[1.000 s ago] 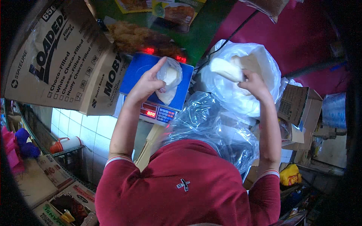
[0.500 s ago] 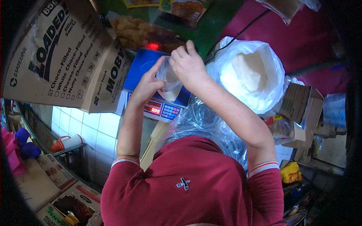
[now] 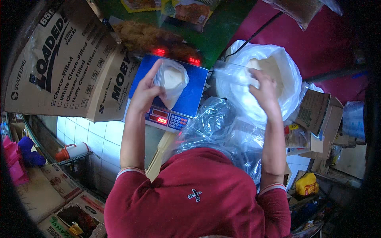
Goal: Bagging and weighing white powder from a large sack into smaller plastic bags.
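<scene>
My left hand point(image 3: 149, 89) grips the edge of a small clear plastic bag point(image 3: 171, 100) between thumb and fingers. White powder fills part of the bag, and its mouth gapes upward. It is over the blue platform point(image 3: 194, 83) of a digital scale, whose red displays are lit. To the right, my right hand point(image 3: 265, 89) is over a large white plastic sack point(image 3: 291, 67) of pale powder point(image 3: 274, 69). Its fingers are closed on the end of a clear plastic object point(image 3: 232, 73), blurred, perhaps a scoop, that points left across the sack's rim.
Large cardboard boxes point(image 3: 51, 63) stand at the left of the scale. Crumpled clear plastic point(image 3: 214, 123) lies between me and the sack. A black cable point(image 3: 258, 31) runs behind it. An opened carton point(image 3: 317, 111) sits to the right, and brown-filled packs point(image 3: 151, 33) lie beyond the scale.
My right hand has left the bag's mouth and moved right to the sack, where it now holds the clear object. The bag stays in my left hand, its mouth wider open.
</scene>
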`<state>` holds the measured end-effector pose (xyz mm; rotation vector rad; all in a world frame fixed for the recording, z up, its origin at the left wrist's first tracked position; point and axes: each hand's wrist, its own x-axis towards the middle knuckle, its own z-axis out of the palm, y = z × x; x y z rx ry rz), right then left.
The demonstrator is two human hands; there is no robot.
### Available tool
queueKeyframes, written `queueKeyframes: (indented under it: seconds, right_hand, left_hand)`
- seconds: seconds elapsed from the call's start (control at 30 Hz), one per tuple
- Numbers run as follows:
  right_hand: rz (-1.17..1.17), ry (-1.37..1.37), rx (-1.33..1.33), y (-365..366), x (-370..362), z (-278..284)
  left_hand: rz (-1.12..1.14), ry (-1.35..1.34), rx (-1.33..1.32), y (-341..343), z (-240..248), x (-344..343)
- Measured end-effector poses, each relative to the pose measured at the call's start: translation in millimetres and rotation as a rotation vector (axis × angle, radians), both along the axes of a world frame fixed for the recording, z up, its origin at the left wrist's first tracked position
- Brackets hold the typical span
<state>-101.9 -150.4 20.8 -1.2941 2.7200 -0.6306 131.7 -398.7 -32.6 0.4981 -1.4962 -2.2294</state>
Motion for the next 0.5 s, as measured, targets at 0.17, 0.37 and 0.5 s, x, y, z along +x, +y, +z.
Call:
queueKeyframes:
  seconds: [0.17,0.37,0.5]
  right_hand:
    - [-0.104,-0.049,-0.046,45.5,-23.5,0.6]
    - [-0.084,0.013,-0.008,24.2,-15.0,4.3]
    - [-0.379,-0.021,0.004,77.8,-69.1,-20.4]
  left_hand:
    - [-0.003,-0.090,-0.076,2.0,-5.3,8.5]
    - [-0.038,-0.088,-0.074,5.7,-13.1,5.5]
    - [-0.019,-0.071,-0.163,3.2,-21.2,4.8]
